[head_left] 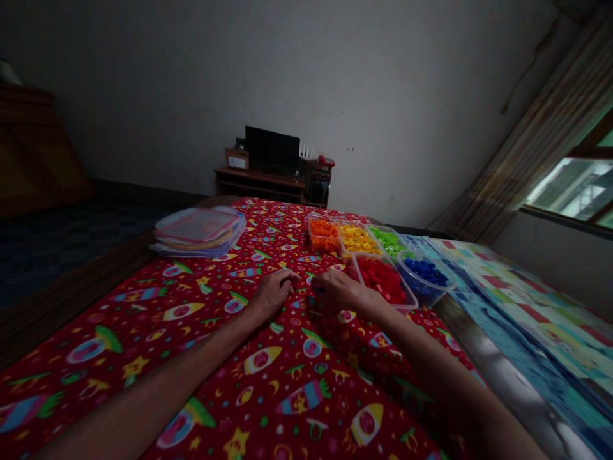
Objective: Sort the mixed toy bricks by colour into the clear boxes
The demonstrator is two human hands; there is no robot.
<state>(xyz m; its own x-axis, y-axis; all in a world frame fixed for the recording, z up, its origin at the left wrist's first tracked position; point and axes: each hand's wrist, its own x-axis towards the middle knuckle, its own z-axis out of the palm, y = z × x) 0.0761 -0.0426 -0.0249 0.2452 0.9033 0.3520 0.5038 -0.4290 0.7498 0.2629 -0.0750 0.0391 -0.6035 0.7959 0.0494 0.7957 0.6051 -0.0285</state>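
Note:
My left hand point(274, 292) rests low over the red rocket-print cloth point(191, 332), its fingers curled inward towards the right. Facing it across a small gap is my right hand point(336, 287), bent down with the fingers drawn together. Whatever either hand holds, if anything, is too small or hidden to make out. Just right of my right hand stands a clear tub of red plastic pieces point(383, 281). Beside and behind it are tubs of blue pieces point(425, 271), orange pieces point(324, 234), yellow pieces point(358, 239) and green pieces point(387, 241).
A stack of clear plastic lids point(201, 231) lies at the cloth's far left. Beyond the cloth, a low desk point(261, 181) bears a dark monitor point(272, 150). To the right is a surface with a patchwork cover point(536, 287); a curtain point(522, 140) hangs by the window.

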